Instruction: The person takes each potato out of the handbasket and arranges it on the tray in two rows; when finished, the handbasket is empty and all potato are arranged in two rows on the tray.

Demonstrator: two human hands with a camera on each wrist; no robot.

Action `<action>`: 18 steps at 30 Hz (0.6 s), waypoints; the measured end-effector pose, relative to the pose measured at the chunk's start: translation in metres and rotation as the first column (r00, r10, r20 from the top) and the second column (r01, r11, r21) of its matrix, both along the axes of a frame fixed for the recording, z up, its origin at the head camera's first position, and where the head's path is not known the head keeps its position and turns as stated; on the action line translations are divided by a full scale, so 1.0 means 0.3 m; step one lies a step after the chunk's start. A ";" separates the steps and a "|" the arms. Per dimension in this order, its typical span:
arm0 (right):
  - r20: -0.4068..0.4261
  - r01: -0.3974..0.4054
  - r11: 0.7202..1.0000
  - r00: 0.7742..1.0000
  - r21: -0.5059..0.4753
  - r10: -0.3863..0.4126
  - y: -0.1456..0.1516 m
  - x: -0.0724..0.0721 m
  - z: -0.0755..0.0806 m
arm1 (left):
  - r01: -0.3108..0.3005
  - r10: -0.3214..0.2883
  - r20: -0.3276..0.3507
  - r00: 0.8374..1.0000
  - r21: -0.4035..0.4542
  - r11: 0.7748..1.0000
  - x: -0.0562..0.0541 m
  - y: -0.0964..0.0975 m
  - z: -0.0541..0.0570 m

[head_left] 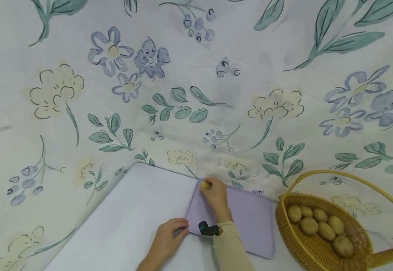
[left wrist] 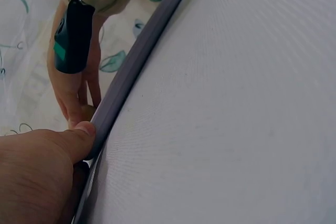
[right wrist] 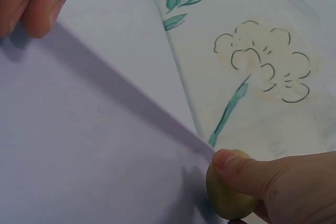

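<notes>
My right hand (head_left: 217, 196) pinches a small yellowish potato (right wrist: 229, 202) between thumb and fingers at the far left corner of the lilac tray (head_left: 255, 226). In the right wrist view the thumb lies along the potato's top, close over the tray's rim. My left hand (head_left: 167, 238) holds the tray by its near left corner. Its thumb presses on the rim in the left wrist view, while its other fingers are largely hidden. A small black device sits on the right wrist.
To the right of the tray stands a wicker basket (head_left: 286, 235) with a tall arched handle, with several potatoes (head_left: 326, 230) inside. A white table surface (head_left: 128, 218) extends to the left. Floral cloth (head_left: 196, 75) hangs behind and along the left side.
</notes>
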State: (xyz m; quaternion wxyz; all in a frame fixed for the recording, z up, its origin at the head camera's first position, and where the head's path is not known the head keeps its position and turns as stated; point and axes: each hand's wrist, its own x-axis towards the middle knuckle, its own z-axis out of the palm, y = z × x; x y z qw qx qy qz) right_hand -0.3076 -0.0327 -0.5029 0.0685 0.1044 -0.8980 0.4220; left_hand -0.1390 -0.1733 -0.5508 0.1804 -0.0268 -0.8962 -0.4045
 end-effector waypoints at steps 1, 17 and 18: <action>-0.003 0.004 1.000 1.000 0.001 -0.004 0.001 -0.002 -0.003 | 0.004 -0.004 0.001 1.000 0.000 1.000 -0.001 0.001 0.001; 0.013 -0.013 1.000 1.000 0.019 0.013 -0.004 -0.014 -0.019 | -0.014 0.014 -0.034 0.999 -0.010 1.000 -0.003 0.014 -0.001; 0.015 -0.015 1.000 1.000 0.019 0.014 -0.003 -0.014 -0.018 | -0.014 0.014 -0.034 0.999 -0.008 1.000 -0.004 0.015 -0.001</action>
